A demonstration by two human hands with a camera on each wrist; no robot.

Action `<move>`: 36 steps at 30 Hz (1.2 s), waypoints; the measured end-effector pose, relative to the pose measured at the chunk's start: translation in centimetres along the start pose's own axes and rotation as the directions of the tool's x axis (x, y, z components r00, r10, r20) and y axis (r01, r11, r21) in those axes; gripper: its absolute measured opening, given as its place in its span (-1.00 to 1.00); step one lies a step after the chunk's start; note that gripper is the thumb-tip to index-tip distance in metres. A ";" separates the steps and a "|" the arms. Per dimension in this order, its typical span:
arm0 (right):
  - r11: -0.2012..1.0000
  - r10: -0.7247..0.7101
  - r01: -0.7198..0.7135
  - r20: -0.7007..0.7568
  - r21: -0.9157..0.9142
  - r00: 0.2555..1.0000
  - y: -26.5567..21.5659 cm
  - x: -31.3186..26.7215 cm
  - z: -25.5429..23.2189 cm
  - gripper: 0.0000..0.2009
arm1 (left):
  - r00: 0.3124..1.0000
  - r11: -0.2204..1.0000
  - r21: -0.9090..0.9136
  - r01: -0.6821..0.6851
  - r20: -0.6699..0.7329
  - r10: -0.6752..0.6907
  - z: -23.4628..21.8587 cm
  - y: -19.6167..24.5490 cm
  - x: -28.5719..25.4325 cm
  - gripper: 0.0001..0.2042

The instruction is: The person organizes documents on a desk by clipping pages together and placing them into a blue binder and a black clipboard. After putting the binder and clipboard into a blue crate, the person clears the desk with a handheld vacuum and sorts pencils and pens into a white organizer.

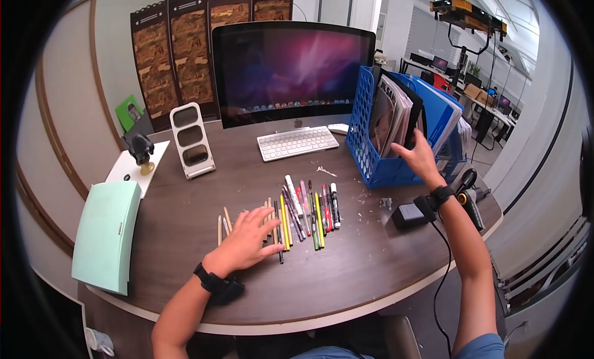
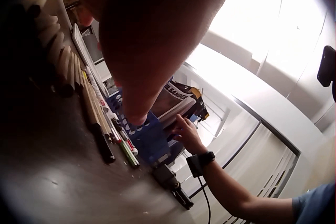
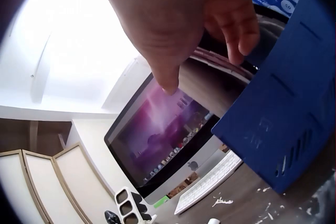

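Observation:
My left hand (image 1: 246, 240) is spread palm down over wooden pencils (image 1: 268, 222), with its thumb by a dark pencil (image 1: 281, 255). To its right lie yellow pencils (image 1: 319, 220), a white marker (image 1: 293, 195) and several other pens in a rough row. At the blue file holder (image 1: 365, 136) my right hand (image 1: 424, 160) reaches to the front of the upright magazines (image 1: 390, 115). Thumb and fingers stand apart there, as the right wrist view also shows, with the magazines (image 3: 210, 85) behind them. Blue folders (image 1: 440, 115) fill the neighbouring compartment.
Behind the pens are a white keyboard (image 1: 297, 142), a mouse (image 1: 338, 129) and a monitor (image 1: 294, 74). A black box (image 1: 408, 215) and a drill (image 1: 471, 210) lie by my right forearm. At left stand a mint-green case (image 1: 105, 235) and a white three-slot holder (image 1: 192, 139).

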State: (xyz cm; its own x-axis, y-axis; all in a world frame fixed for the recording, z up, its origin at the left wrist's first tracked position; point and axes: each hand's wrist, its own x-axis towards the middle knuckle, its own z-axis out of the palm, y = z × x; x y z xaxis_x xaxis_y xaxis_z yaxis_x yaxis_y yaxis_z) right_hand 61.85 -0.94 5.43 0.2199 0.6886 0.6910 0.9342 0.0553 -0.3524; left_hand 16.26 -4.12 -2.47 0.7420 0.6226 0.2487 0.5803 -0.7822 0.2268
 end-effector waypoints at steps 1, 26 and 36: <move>0.998 0.030 -0.026 0.071 -0.052 0.997 -1.1 0.2 0.0 -0.12 | 1.000 0.999 -0.051 0.004 -0.014 -0.005 0.0 0.1 0.0 -0.45; 0.522 -0.794 0.291 -0.332 -0.802 0.509 -2.8 6.9 -12.5 -0.80 | 0.977 0.913 -0.409 0.003 -0.194 -0.089 0.4 -1.7 -1.4 -0.57; 0.641 0.056 -0.212 0.231 0.737 0.971 -9.0 -3.0 -7.9 -0.78 | 0.758 0.746 -0.663 -0.062 -0.517 -0.397 -2.9 -1.6 -0.2 -0.67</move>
State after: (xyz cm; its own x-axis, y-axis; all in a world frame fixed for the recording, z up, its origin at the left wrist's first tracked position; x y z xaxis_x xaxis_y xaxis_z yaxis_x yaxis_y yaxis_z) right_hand 55.01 -9.26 11.52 0.2016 0.8388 0.5057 0.3453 0.4223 -0.8381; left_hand 14.20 -2.92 -0.17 0.1588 0.7949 0.5856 0.1650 -0.6062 0.7780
